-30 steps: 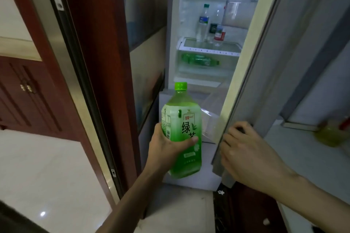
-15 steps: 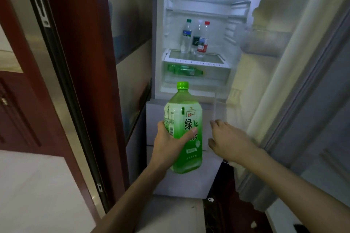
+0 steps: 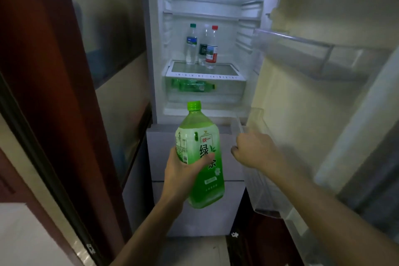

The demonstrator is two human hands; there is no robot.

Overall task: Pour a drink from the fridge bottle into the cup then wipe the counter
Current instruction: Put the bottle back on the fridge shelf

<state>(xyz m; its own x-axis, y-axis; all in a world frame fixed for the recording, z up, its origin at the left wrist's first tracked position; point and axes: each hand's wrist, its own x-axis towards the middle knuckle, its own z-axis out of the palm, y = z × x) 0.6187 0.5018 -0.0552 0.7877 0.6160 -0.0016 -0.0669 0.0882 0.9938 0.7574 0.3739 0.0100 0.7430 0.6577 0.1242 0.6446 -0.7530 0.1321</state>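
A big green tea bottle (image 3: 210,188) with a green cap is upright in my left hand (image 3: 181,173), which grips it around the middle in front of the fridge's lower drawers. My right hand (image 3: 257,151) is just right of the bottle with its fingers curled in. It is next to the corner of the clear door bin (image 3: 259,190), and nothing shows in it. The fridge door (image 3: 291,114) stands wide open on the right. No cup or counter is in view.
Three upright bottles (image 3: 201,46) stand on the lit fridge shelf (image 3: 205,71). Green bottles (image 3: 192,86) lie in the drawer below it. A dark red wooden frame (image 3: 54,71) with a glass panel borders the fridge on the left. Pale floor lies at the lower left.
My right hand let go of the fridge door edge and moved left toward the bottle. The door has swung wide open. My left hand keeps the bottle at about the same spot.
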